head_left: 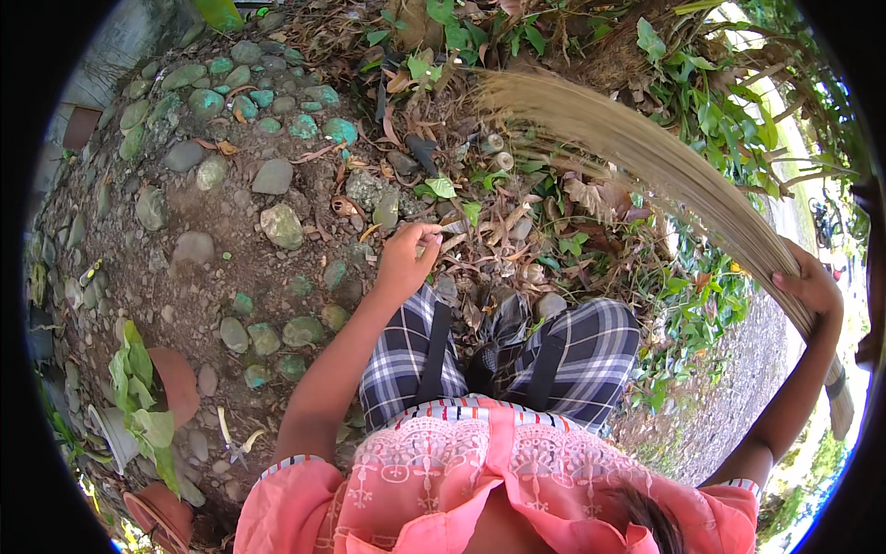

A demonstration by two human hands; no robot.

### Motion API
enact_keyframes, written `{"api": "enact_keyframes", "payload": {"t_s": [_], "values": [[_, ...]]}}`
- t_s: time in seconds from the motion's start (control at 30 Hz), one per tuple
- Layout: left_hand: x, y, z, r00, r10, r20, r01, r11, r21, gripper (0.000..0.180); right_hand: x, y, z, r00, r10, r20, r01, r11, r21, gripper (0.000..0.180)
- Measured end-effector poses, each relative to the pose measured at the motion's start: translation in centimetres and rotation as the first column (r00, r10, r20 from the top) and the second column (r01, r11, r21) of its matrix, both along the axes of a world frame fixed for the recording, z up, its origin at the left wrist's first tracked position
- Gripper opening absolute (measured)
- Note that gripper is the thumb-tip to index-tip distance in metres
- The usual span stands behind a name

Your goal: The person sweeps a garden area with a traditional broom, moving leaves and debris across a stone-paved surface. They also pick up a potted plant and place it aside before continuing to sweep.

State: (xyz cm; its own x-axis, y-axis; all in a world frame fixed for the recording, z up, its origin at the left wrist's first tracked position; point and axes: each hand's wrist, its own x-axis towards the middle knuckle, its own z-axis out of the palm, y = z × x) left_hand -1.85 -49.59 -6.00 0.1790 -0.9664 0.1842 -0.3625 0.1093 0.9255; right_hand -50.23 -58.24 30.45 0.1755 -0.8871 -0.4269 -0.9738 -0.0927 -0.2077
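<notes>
My right hand (812,288) is wrapped round the bound bundle of a long stick broom (664,152). The broom's thin tan bristles fan out to the left over the ground, and its butt end sticks out below my hand at the right. In front of my knees, my left hand (410,255) hangs low over leaf litter (498,222) with thumb and fingertips drawn together. Whether a small thing sits between those fingertips is too unclear to tell. Stones and dry leaves lie close around that hand.
At the left, bare soil is studded with rounded stones (281,226), several painted green (340,130). Terracotta pots (173,386) and a leafy plant (138,397) stand at the lower left. Green vines (711,120) and roots fill the upper right, beside a gravelly path (729,360).
</notes>
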Motion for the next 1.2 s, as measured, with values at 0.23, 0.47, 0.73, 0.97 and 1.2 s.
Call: {"api": "enact_keyframes", "payload": {"t_s": [0.23,0.47,0.73,0.97,1.2], "values": [[-0.9,-0.3,0.7,0.999,-0.032,0.021,0.032,0.999,-0.016,0.017,11.3,-6.0,-7.7,0.99,-0.061,-0.124,0.053,0.996,-0.066,0.066],[-0.1,0.2,0.7,1.0,-0.013,0.009,0.013,1.0,0.025,0.018,10.1,-3.0,-5.4,0.904,0.255,-0.343,-0.233,0.967,0.104,0.068],[-0.4,0.3,0.8,1.0,-0.02,0.023,0.02,1.0,0.017,0.019,7.8,-3.8,-4.7,0.975,0.053,-0.214,-0.093,0.979,-0.18,0.066],[0.9,0.0,1.1,1.0,0.024,0.007,-0.024,0.999,0.047,0.02,11.4,1.0,-4.5,0.873,0.303,-0.382,-0.247,0.95,0.19,0.065],[0.1,-0.3,0.7,1.0,-0.006,-0.008,0.007,0.996,0.087,0.022,7.9,4.0,2.9,0.977,0.192,0.088,-0.176,0.972,-0.157,0.075]]}}
